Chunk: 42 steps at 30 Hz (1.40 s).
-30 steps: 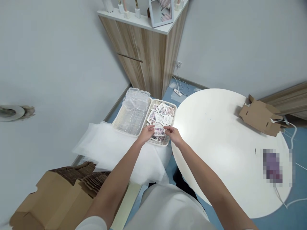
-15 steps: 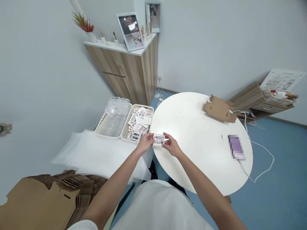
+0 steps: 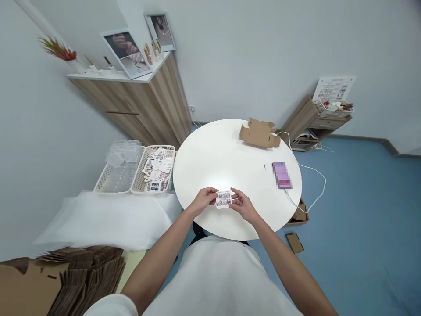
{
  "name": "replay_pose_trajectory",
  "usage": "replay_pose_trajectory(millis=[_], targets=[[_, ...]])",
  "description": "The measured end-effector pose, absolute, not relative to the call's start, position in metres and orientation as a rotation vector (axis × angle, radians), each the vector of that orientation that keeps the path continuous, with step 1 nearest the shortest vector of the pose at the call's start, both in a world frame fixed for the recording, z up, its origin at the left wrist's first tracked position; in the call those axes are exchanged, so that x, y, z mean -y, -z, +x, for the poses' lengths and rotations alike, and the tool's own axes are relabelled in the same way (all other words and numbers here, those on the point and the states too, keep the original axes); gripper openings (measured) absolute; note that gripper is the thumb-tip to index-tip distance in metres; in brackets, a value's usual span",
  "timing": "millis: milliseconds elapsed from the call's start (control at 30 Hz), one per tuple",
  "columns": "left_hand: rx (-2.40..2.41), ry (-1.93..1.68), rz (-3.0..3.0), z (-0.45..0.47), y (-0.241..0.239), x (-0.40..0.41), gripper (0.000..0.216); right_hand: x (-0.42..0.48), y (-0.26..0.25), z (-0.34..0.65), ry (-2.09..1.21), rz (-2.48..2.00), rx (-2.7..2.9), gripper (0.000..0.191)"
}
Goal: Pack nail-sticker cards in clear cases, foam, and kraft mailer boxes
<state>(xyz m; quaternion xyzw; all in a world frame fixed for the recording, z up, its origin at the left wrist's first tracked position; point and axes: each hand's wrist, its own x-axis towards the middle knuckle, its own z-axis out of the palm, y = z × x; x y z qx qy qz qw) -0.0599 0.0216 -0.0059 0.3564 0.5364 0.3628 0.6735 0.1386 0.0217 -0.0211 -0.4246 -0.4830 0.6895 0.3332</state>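
A small white card of press-on nails (image 3: 224,199), with two rows of purple and grey nails facing up, is held over the near part of the round white table (image 3: 200,153). My left hand (image 3: 204,202) pinches its left edge between thumb and fingers. At the opposite edge, my right hand (image 3: 242,205) has its thumb and fingertips on the card, its index finger raised a little. To the left, a white basket (image 3: 134,186) holds a loose heap of similar nail cards (image 3: 159,164). Beside it another basket (image 3: 100,182) contains clear plastic boxes (image 3: 122,169).
An opened cardboard box (image 3: 259,133) and a purple, blurred-out phone (image 3: 282,175) with a white cable lie on the table. White sheets (image 3: 108,219) and stacked flat cardboard (image 3: 88,276) are at my left. A wooden cabinet (image 3: 138,101) stands behind the baskets.
My view has turned to the right, so the baskets and cabinet sit further left. Both hands have brought the nail card over the table, away from the baskets.
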Motion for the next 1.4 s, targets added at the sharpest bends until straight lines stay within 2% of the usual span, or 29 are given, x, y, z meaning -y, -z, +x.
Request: replay_pose_trajectory(millis=[233, 433, 633, 800, 933, 1100, 1233, 1400], targets=[[-1.214, -0.722, 0.823, -0.01, 0.009, -0.019, 0.012, -0.022, 0.026, 0.196, -1.739, -1.163, 1.082, 0.044], [-1.203, -0.668, 0.835, 0.022, 0.018, -0.006, 0.008, -0.02, 0.027, 0.221, -1.738, -1.164, 0.841, 0.037], [-1.233, -0.775, 0.697, 0.045, 0.028, 0.012, 0.016, -0.002, 0.033, 0.222, -1.838, -1.234, 0.8, 0.038], [-1.241, -0.723, 0.73, 0.05, 0.027, 0.016, 0.025, -0.006, 0.039, 0.226, -1.794, -1.284, 0.875, 0.039], [-1.301, -0.721, 0.803, 0.044, 0.018, 0.002, 0.035, -0.022, 0.033, 0.238, -1.89, -1.252, 1.033, 0.039], [-1.281, -0.652, 0.932, 0.047, 0.018, -0.009, 0.029, -0.037, 0.023, 0.254, -1.973, -1.193, 1.252, 0.034], [-1.253, -0.623, 0.911, 0.056, 0.023, -0.001, 0.026, -0.042, 0.022, 0.26, -1.916, -1.276, 1.3, 0.029], [-1.262, -0.677, 0.817, 0.061, 0.025, 0.009, 0.028, -0.033, 0.026, 0.26, -1.802, -1.337, 1.092, 0.037]])
